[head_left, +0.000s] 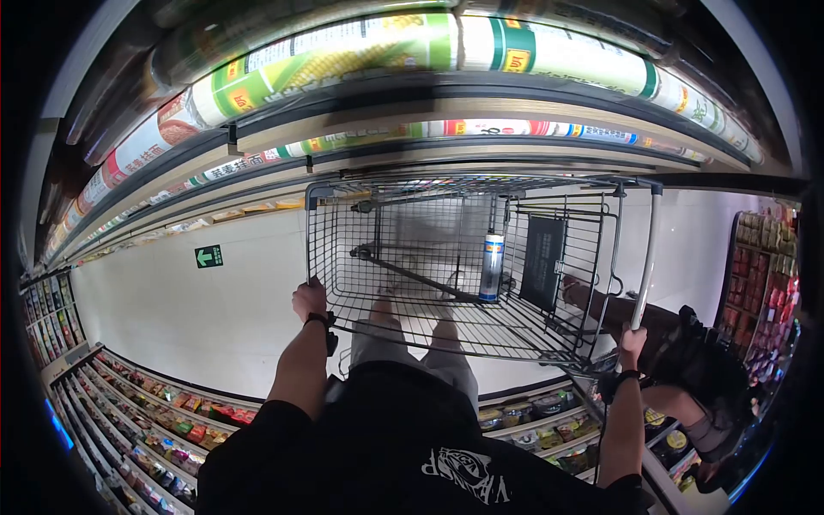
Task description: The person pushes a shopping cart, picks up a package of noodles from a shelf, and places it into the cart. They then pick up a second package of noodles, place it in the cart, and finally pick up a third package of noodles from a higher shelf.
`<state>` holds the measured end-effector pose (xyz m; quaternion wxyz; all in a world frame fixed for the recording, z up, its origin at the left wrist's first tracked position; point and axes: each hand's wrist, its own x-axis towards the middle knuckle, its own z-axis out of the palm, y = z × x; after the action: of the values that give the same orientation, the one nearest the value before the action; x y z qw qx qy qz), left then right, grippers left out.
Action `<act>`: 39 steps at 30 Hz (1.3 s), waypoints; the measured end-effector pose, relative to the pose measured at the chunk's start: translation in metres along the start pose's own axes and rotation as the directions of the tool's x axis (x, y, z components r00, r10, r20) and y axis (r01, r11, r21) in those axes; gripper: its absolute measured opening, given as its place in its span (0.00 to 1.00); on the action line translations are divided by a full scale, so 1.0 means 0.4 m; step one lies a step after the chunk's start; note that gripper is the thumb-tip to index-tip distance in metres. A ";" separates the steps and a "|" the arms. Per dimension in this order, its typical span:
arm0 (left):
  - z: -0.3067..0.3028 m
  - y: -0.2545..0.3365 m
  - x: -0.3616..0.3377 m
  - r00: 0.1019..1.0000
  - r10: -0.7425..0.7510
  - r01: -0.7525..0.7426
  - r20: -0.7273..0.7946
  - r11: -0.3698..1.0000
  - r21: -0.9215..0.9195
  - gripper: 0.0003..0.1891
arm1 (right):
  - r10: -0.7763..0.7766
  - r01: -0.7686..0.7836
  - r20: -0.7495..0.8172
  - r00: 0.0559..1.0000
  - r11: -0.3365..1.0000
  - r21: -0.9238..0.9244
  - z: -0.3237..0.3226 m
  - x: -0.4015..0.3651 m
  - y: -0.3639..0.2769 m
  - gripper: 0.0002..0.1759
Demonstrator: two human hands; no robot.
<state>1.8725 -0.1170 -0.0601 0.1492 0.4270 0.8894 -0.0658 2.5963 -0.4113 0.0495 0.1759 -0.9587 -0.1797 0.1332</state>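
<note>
A wire shopping cart [412, 257] stands sideways in front of me, close to the shelves. My left hand [310, 299] is closed around the cart's left rim near its corner. On the right, my right hand [633, 342] grips the lower end of the pale cart handle [650, 249]. Inside the basket, a blue and white cylindrical package [491, 268] stands or leans near the dark panel [542, 263]; its exact tilt is unclear.
Shelves with packaged noodles [343, 60] curve across the top. Snack shelves [172, 421] run along the lower left. Another person [699, 365] is close by at the right, near a packed display [755, 283]. A green arrow sign [209, 257] lies on the floor.
</note>
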 end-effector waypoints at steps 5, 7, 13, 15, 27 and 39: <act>0.005 0.047 -0.057 1.000 0.010 -0.010 -0.001 0.999 -0.033 0.27 | 0.024 -0.024 0.012 1.000 1.000 -0.013 -0.033 0.048 0.016 0.18; 0.028 0.054 -0.068 0.998 0.015 -0.016 -0.058 1.000 -0.018 0.26 | 0.007 -0.007 -0.001 1.000 1.000 -0.023 -0.039 0.070 0.010 0.18; 0.028 0.094 -0.117 0.998 -0.001 -0.002 -0.055 0.998 -0.058 0.25 | 0.054 -0.056 0.086 0.995 0.998 0.018 -0.080 0.103 0.016 0.17; 0.028 0.102 -0.125 0.999 0.000 -0.002 -0.044 0.999 -0.049 0.26 | 0.035 -0.036 0.076 0.997 0.999 0.020 -0.080 0.113 0.026 0.17; 0.020 0.090 -0.109 1.000 -0.012 0.012 0.001 0.999 -0.051 0.25 | 0.031 -0.034 0.065 0.997 0.998 0.046 -0.051 0.118 0.048 0.17; -0.008 -0.013 0.011 0.999 -0.034 0.033 -0.013 0.998 -0.063 0.24 | -0.070 0.047 0.122 0.990 0.982 0.183 0.025 0.012 0.029 0.17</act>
<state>1.8653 -0.1162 -0.0585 0.1550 0.4078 0.8990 -0.0374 2.6011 -0.4167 0.0350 0.2536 -0.9227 -0.2060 0.2048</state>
